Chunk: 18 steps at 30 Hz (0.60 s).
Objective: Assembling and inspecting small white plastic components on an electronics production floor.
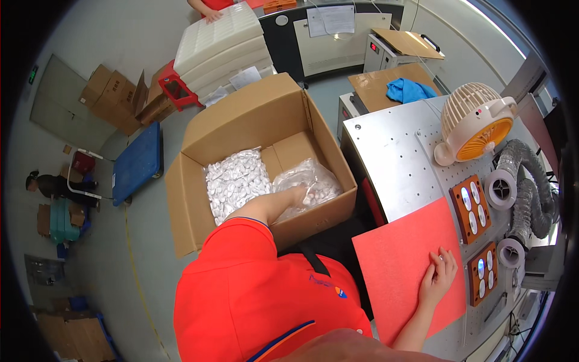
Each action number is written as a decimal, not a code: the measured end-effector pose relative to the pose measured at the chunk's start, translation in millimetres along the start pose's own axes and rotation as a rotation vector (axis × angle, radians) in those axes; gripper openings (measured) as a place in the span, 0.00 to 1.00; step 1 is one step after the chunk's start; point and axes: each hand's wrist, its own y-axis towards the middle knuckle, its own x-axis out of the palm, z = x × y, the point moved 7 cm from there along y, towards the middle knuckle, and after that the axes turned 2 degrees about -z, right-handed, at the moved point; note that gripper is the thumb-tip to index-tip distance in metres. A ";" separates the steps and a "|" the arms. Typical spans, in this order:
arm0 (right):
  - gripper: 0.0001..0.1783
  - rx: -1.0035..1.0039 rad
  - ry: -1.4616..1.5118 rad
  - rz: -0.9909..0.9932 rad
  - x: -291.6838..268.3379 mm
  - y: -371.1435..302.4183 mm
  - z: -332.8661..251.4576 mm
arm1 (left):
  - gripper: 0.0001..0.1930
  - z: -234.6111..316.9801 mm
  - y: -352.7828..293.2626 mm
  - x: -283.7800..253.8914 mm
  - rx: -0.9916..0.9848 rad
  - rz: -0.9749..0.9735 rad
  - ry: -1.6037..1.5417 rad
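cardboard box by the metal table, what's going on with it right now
The person's left hand reaches down into the open cardboard box, in or against a clear plastic bag with small white pieces in it; its grip can't be made out. A fuller bag of white pieces lies beside it in the box. The right hand rests on a red sheet on the metal table, left of two orange-brown fixtures holding shiny oval pieces.
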 end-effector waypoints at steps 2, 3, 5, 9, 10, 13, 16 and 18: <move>0.14 0.007 0.006 0.006 -1.5 -2.1 0.4 | 0.36 -10.4 -12.8 -12.8 -0.043 0.077 -0.019; 0.13 0.016 0.009 0.001 -1.8 -3.2 1.0 | 0.35 -17.0 -18.7 -21.8 -0.086 0.146 -0.048; 0.14 0.007 0.020 0.005 -5.2 -2.4 -2.8 | 0.34 -29.0 -31.4 -41.7 -0.111 0.211 -0.142; 0.14 0.020 0.013 -0.012 -2.5 -6.8 3.9 | 0.31 -20.7 -42.1 -74.9 -0.168 0.173 -0.487; 0.14 0.031 0.008 -0.023 -2.4 -9.7 8.1 | 0.31 -1.6 -46.4 -83.0 -0.169 0.157 -0.491; 0.14 0.013 -0.037 -0.024 0.2 -5.6 5.9 | 0.27 27.6 -69.9 -107.9 -0.262 0.140 -0.895; 0.14 -0.054 -0.025 -0.029 -2.4 3.8 1.2 | 0.28 44.1 -96.0 -138.1 -0.194 0.185 -1.123; 0.14 -0.075 0.013 0.003 -1.8 7.0 -3.2 | 0.27 40.0 -109.1 -151.4 -0.187 0.219 -1.247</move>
